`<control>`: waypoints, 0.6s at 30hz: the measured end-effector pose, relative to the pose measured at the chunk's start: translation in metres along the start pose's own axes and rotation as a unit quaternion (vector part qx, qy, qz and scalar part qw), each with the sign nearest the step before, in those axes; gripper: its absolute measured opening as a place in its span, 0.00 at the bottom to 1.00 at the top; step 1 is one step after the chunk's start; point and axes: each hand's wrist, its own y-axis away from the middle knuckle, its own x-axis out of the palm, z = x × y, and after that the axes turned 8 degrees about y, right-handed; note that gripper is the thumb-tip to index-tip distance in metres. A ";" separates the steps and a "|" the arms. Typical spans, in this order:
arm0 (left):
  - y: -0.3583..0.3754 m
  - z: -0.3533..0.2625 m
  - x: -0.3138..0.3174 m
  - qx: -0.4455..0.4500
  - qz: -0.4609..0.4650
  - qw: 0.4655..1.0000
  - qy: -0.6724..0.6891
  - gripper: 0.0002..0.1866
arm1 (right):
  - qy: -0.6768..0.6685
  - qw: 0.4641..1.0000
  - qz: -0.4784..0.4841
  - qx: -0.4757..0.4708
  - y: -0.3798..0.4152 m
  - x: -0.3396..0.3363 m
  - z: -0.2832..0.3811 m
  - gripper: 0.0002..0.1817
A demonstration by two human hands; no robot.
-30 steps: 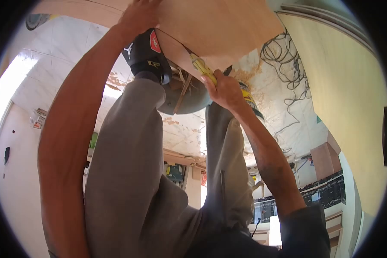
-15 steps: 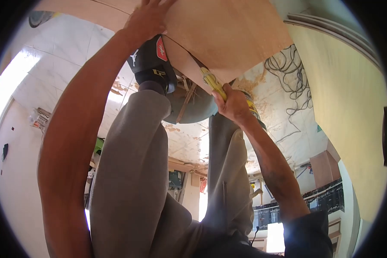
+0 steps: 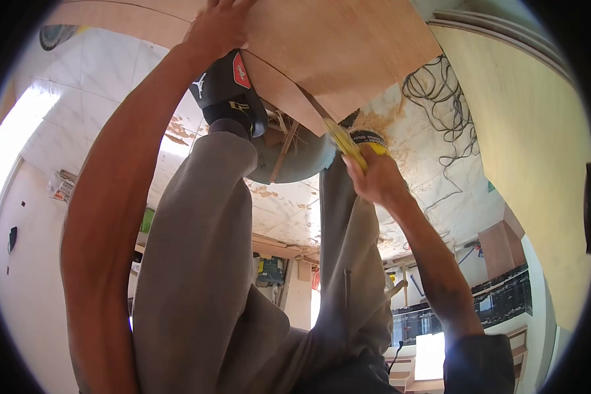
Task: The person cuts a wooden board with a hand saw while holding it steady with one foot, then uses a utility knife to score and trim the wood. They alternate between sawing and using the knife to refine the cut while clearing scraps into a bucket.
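My right hand (image 3: 377, 177) is wrapped round the yellow handle of a handsaw (image 3: 343, 139). The saw's narrow blade (image 3: 314, 102) sits in a cut line running through a plywood sheet (image 3: 348, 49). At the top edge of the view, my left hand (image 3: 218, 29) lies on the sheet with fingers apart, some fingertips cut off by the frame. Just below that hand, my black shoe (image 3: 223, 88) rests against the board, next to the strip on the near side of the cut.
Under the board is a grey-green round tub (image 3: 308, 161) with wood scraps. A black-and-yellow can (image 3: 369, 139) stands near my right hand. Tangled black cable (image 3: 440, 98) and sawdust lie on the tiled floor. A pale panel (image 3: 512, 131) rises at right.
My right hand has drawn the saw back, down and to the right, so more blade shows outside the board. My left hand stays on the sheet.
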 end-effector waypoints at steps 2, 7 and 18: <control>0.006 -0.002 0.004 0.046 -0.001 0.999 -0.028 0.63 | -0.008 0.997 -0.046 -0.057 -0.056 0.036 0.004 0.27; -0.004 0.016 0.009 0.119 -0.022 0.986 -0.119 0.62 | 0.005 0.999 -0.045 -0.029 -0.048 0.019 0.017 0.31; -0.001 -0.003 -0.004 -0.001 0.005 1.000 -0.017 0.62 | 0.024 0.995 0.063 0.073 0.016 -0.010 0.022 0.28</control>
